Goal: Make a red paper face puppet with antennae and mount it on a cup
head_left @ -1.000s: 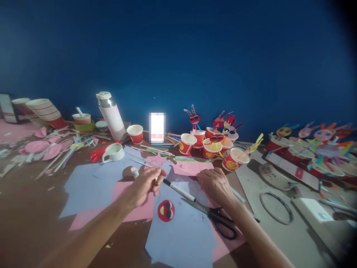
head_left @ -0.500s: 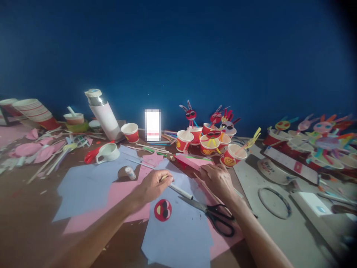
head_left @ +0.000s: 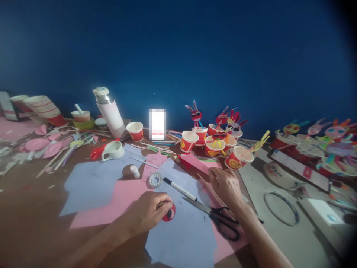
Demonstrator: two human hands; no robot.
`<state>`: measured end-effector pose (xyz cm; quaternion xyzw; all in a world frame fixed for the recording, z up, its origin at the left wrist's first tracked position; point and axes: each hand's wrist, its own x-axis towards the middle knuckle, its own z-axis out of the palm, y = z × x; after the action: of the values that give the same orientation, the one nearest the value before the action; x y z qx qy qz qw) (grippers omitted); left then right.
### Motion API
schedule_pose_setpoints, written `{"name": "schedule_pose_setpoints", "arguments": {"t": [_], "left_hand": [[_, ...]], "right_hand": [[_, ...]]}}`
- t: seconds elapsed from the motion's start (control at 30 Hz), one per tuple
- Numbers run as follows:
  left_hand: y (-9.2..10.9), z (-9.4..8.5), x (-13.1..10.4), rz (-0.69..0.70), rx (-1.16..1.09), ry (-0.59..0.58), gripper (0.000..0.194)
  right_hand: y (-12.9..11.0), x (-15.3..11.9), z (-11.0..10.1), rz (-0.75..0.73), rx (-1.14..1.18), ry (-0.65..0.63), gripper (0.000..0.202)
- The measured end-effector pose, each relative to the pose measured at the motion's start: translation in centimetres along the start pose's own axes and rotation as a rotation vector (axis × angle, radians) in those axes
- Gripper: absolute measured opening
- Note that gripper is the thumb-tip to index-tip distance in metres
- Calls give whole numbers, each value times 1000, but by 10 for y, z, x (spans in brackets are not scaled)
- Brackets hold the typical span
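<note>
Fingers pinched together, my left hand (head_left: 156, 210) is at the red paper disc (head_left: 170, 214) with a dark and white shape on it, covering its left part; what the fingertips hold is too small to make out. My right hand (head_left: 224, 182) lies at the near end of a pink paper piece (head_left: 195, 163), knuckles up; its fingertips are hidden. Between the hands, a white marker (head_left: 182, 190) rests on blue paper (head_left: 178, 242). Black-handled scissors (head_left: 213, 214) lie below my right hand. A tape roll (head_left: 155, 180) sits beyond my left hand.
A white cup (head_left: 113, 150), glue bottle (head_left: 135, 171) and flask (head_left: 112, 117) stand at the left. Red paper cups (head_left: 214, 146) with paper figures stand behind my right hand. A phone (head_left: 301, 169) and a ring (head_left: 281, 208) are at the right.
My left hand has moved down onto the red disc, uncovering the tape roll and the marker's dark end. The view has shifted slightly; my right hand stays by the pink paper.
</note>
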<state>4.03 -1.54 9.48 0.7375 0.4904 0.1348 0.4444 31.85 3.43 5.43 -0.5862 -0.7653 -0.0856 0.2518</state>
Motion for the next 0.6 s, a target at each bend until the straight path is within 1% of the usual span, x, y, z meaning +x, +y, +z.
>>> {"name": "schedule_pose_setpoints", "arguments": {"t": [0.13,0.23,0.33,0.43,0.6], "left_hand": [[-9,6,-6,29,107,-28,21],[-18,15,-8,83,194,-7,18],[-24,20,-7,127,228,5,18],[-23,20,-7,134,246,14,18],[-14,20,-11,131,313,10,14]], "right_hand": [[7,-3,1,53,-4,49,30],[17,-6,-1,109,-15,98,32],[24,-8,-3,141,-29,121,34],[24,-9,-4,130,-33,120,33],[18,-9,-1,56,-15,83,28]]}}
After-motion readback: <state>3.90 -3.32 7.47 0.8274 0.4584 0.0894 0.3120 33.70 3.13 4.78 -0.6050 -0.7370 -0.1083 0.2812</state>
